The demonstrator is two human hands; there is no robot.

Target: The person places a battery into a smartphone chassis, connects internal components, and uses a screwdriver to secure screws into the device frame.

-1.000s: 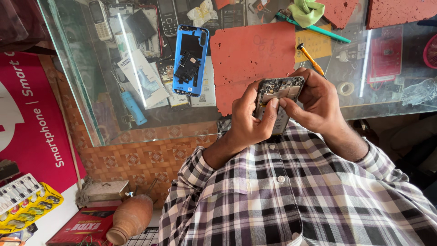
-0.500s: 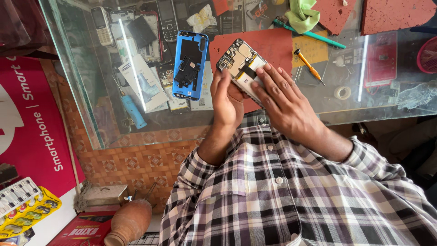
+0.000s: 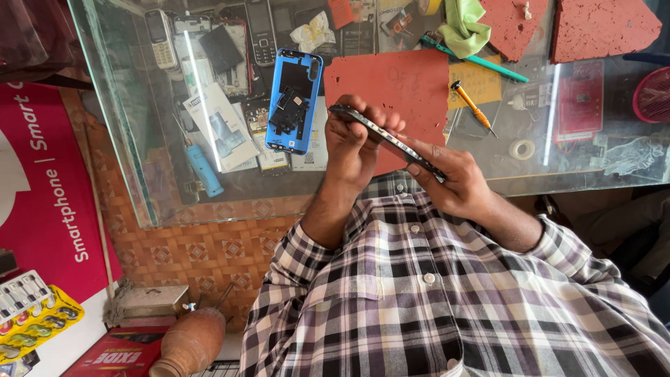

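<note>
Glass repair counter (image 3: 174,202): blue back cover (image 3: 294,100) already off, lying at ten o'clock of the opened phone (image 3: 388,139), apparently edge-on, gripped by left hand (image 3: 352,150) and right hand (image 3: 453,183); reassembly remains

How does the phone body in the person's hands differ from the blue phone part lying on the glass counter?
The phone body is dark, held edge-on between both hands; the blue back cover lies flat on the glass counter, untouched, its inside facing up. Both are opened phone parts.

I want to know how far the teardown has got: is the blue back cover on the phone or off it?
Off. The blue back cover lies by itself on the glass counter, inner side up, apart from the phone body.
</note>
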